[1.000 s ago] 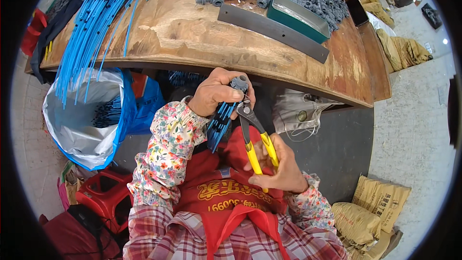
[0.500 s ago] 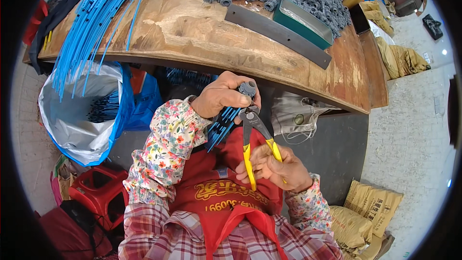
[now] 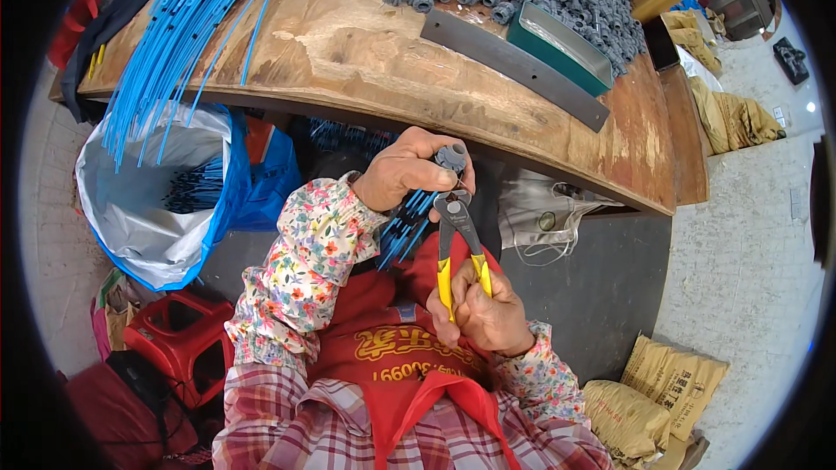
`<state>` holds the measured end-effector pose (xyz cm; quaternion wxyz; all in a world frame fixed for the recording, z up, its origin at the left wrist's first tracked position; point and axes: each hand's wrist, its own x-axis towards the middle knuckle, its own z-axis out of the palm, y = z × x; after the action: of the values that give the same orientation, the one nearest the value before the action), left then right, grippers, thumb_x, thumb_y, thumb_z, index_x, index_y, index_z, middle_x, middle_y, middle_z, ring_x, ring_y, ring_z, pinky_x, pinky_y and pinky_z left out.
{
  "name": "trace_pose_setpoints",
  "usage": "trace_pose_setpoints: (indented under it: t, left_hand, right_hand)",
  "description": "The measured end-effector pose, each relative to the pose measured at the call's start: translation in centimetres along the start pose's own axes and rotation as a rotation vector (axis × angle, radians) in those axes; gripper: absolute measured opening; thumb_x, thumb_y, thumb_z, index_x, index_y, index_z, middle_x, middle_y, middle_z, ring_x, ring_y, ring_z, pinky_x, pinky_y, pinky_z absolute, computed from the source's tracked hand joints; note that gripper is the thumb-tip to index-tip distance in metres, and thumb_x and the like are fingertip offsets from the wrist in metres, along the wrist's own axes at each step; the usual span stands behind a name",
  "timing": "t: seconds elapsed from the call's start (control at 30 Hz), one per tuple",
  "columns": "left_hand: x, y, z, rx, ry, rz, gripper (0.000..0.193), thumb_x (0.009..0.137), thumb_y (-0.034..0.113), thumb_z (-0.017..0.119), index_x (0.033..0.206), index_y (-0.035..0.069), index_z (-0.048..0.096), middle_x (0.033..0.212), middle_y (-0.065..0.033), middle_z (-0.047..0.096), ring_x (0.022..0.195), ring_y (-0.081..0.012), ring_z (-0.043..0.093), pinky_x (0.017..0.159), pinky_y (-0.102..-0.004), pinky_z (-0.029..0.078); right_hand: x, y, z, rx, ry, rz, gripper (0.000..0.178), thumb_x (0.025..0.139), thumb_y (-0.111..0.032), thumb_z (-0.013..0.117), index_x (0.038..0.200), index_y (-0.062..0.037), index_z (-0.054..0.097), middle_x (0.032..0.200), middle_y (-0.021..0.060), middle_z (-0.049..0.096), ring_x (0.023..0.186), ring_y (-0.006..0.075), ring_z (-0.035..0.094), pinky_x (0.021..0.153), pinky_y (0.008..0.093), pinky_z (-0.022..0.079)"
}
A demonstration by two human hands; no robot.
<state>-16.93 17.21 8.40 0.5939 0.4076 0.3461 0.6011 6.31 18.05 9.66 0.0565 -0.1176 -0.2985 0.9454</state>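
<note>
Worn wooden workbench [image 3: 366, 61], speckled floor [image 3: 740, 244]

**Two hands meeting above the lap**

The left hand [image 3: 405, 176] sits at about 11 o'clock from the right one, knuckles up, fingers curled tightly closed, thumb and fingertips pinched together at its 3 o'clock side. Its forearm runs down toward 7 o'clock, elbow bent. The right hand [image 3: 483, 313] lies lower, back of the hand toward the camera, fingers wrapped in a closed grip pointing toward 12 o'clock. Its forearm leaves toward 5 o'clock.

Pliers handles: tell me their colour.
Yellow handles on dark metal pliers, held in the right hand; the head view shows them best.
</note>
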Motion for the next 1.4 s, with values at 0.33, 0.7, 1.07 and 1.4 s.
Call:
trace_pose_setpoints:
  t: [0.33, 0.7, 1.07, 1.4]
  left_hand:
    - [-0.8, 1.0, 0.6, 0.119, 0.045, 0.010, 0.043, 0.072, 0.036, 0.063, 0.084, -0.005, 0.059, 0.070, -0.0106, 0.060, 0.056, -0.0162, 0.057, 0.054, -0.0254, 0.046]
    - [-2.8, 1.1, 1.9, 0.444, -0.063, 0.125, 0.019, 0.072, 0.010, 0.065, 0.081, 0.002, 0.050, 0.074, -0.0064, 0.057, 0.066, -0.0159, 0.055, 0.062, -0.0273, 0.043]
    - [-2.4, 0.7, 3.5, 0.545, -0.181, 0.126, 0.021, 0.067, 0.001, 0.061, 0.085, 0.002, 0.049, 0.062, -0.0077, 0.047, 0.052, -0.0169, 0.048, 0.049, -0.0290, 0.037]
    - [-2.9, 0.5, 3.1, 0.555, -0.134, 0.116, 0.019, 0.070, 0.005, 0.067, 0.079, 0.001, 0.052, 0.072, -0.0068, 0.055, 0.062, -0.0185, 0.053, 0.059, -0.0283, 0.041]
  right_hand:
    - [-0.6, -0.2, -0.6, -0.037, 0.037, -0.020, 0.029, 0.095, -0.033, 0.051, 0.089, -0.0054, 0.045, 0.084, 0.0170, 0.057, 0.065, 0.0203, 0.057, 0.057, 0.0297, 0.049]
    - [-3.8, -2.6, -0.8, 0.047, -0.082, 0.111, 0.044, 0.094, -0.033, 0.051, 0.116, 0.0056, 0.048, 0.106, 0.0284, 0.057, 0.108, 0.0485, 0.051, 0.080, 0.0474, 0.051]
    - [-4.7, -2.7, -1.3, 0.175, -0.173, 0.236, 0.045, 0.095, -0.035, 0.048, 0.116, 0.0056, 0.047, 0.119, 0.0243, 0.054, 0.115, 0.0374, 0.053, 0.085, 0.0437, 0.050]
    - [-5.0, -0.6, -0.9, 0.196, -0.077, 0.165, 0.037, 0.096, -0.035, 0.046, 0.105, 0.0011, 0.048, 0.101, 0.0189, 0.057, 0.092, 0.0256, 0.061, 0.076, 0.0348, 0.051]
